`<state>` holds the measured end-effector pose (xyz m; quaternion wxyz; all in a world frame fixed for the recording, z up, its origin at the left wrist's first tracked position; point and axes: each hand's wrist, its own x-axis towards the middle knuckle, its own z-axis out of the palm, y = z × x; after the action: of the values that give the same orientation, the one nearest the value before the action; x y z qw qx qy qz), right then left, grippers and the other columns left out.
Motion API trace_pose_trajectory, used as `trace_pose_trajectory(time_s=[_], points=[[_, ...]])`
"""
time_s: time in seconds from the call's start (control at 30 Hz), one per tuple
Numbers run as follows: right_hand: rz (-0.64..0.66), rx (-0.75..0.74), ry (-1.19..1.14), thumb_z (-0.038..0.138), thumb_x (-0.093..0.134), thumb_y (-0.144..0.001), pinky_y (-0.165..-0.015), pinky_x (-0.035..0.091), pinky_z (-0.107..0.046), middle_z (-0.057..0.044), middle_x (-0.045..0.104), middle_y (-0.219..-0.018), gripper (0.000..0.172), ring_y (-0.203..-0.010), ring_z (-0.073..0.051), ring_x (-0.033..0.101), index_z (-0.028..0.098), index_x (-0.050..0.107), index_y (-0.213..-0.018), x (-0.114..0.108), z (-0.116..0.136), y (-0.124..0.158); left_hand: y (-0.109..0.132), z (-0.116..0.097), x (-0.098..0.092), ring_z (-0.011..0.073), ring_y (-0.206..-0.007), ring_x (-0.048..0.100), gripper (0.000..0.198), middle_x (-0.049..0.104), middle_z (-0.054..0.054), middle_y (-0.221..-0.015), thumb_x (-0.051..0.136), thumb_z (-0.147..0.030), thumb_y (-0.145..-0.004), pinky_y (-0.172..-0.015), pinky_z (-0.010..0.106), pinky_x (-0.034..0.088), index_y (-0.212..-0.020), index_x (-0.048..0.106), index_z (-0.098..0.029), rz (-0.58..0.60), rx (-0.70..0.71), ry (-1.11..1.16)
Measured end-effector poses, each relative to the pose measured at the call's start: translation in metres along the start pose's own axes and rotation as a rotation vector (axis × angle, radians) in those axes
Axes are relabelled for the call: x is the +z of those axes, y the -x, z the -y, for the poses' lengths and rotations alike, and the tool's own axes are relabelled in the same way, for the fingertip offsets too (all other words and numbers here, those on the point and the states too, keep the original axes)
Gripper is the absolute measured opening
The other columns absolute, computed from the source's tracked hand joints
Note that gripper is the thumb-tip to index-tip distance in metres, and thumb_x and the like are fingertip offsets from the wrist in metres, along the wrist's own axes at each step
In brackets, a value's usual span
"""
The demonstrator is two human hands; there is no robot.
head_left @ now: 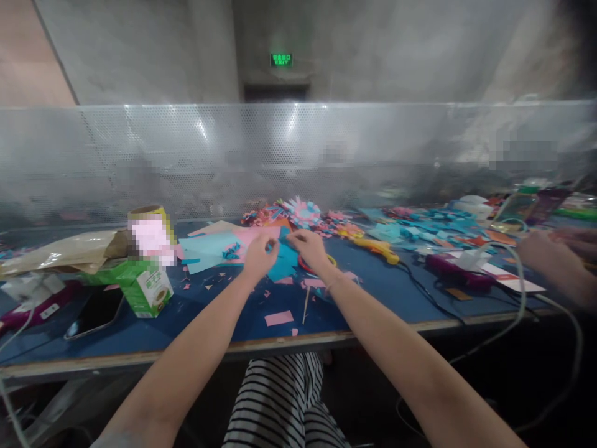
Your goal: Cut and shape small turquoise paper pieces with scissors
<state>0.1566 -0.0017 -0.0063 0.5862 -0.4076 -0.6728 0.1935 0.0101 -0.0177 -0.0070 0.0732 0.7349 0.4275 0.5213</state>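
Observation:
Over the middle of the table, my left hand is closed, with thumb and finger curled together; what it pinches, if anything, is too small to make out. My right hand is beside it, fingertips pinched on a small piece of blue paper. Under and behind the hands lie light blue paper, pink paper and darker blue paper. Scissors with a red and yellow handle are partly hidden by my right hand. A thin stick and a pink paper strip lie nearer the table edge.
A yellow glue gun with a black cord lies to the right, near a purple power strip. Left are a green carton, a phone and a tape roll. Another person's hand is far right. Paper flowers are piled behind.

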Motion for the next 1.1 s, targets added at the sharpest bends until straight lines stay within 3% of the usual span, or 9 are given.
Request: trace_pose_trajectory(time_s=[0.13,0.3,0.5,0.67,0.9,1.1], points=[[-0.050,-0.032,0.069,0.027,0.056,-0.068,-0.064,0.043,-0.029,-0.004,0.063,-0.065,0.014,-0.067,-0.018,0.056,0.019,0.067,-0.065,-0.001,-0.003,-0.001,0.003,-0.006,0.008,0.0144,-0.068,0.054,0.011,0.062,0.003,-0.075,0.051,-0.017,-0.069,-0.066,0.027,0.044,-0.076,0.061,-0.019,0.111,-0.032,0.080],[0.053,-0.249,0.171,0.017,0.049,-0.073,-0.075,0.044,-0.032,-0.006,0.063,-0.079,0.021,-0.078,-0.018,0.056,0.020,0.068,-0.080,0.007,-0.012,-0.001,0.001,0.003,0.018,0.0175,-0.080,0.058,0.016,0.063,0.007,-0.087,0.052,-0.017,-0.070,-0.072,0.030,0.046,-0.083,0.060,-0.016,0.096,-0.201,0.277],[0.134,-0.469,0.186,0.011,0.046,-0.072,-0.085,0.043,-0.036,-0.009,0.053,-0.098,0.035,-0.094,-0.018,0.050,0.021,0.062,-0.102,0.016,-0.023,0.002,-0.005,0.018,0.020,0.0171,-0.075,0.060,0.025,0.063,0.006,-0.079,0.053,-0.038,-0.072,-0.069,0.031,0.048,-0.081,0.058,-0.015,0.048,-0.344,0.602],[0.153,-0.376,0.125,0.012,0.047,-0.071,-0.076,0.046,-0.031,-0.007,0.047,-0.097,0.035,-0.096,-0.018,0.048,0.025,0.063,-0.100,0.015,-0.024,0.000,-0.006,0.022,0.017,0.0131,-0.066,0.059,0.030,0.060,0.002,-0.069,0.061,-0.041,-0.065,-0.069,0.031,0.049,-0.077,0.056,-0.014,0.011,-0.362,0.706],[0.057,-0.288,0.101,0.011,0.043,-0.074,-0.070,0.046,-0.029,-0.007,0.047,-0.093,0.037,-0.085,-0.016,0.048,0.023,0.059,-0.105,0.005,-0.018,-0.004,-0.006,0.022,0.015,0.0102,-0.059,0.054,0.029,0.054,-0.002,-0.061,0.062,-0.042,-0.061,-0.062,0.026,0.046,-0.067,0.055,-0.015,0.056,-0.374,0.621],[0.059,-0.395,0.150,0.010,0.038,-0.077,-0.079,0.043,-0.033,-0.008,0.048,-0.093,0.035,-0.090,-0.018,0.047,0.022,0.061,-0.100,0.002,-0.017,-0.006,-0.004,0.019,0.013,0.0110,-0.061,0.055,0.030,0.055,-0.002,-0.062,0.063,-0.043,-0.060,-0.060,0.025,0.044,-0.069,0.057,-0.015,0.138,-0.407,0.617]])
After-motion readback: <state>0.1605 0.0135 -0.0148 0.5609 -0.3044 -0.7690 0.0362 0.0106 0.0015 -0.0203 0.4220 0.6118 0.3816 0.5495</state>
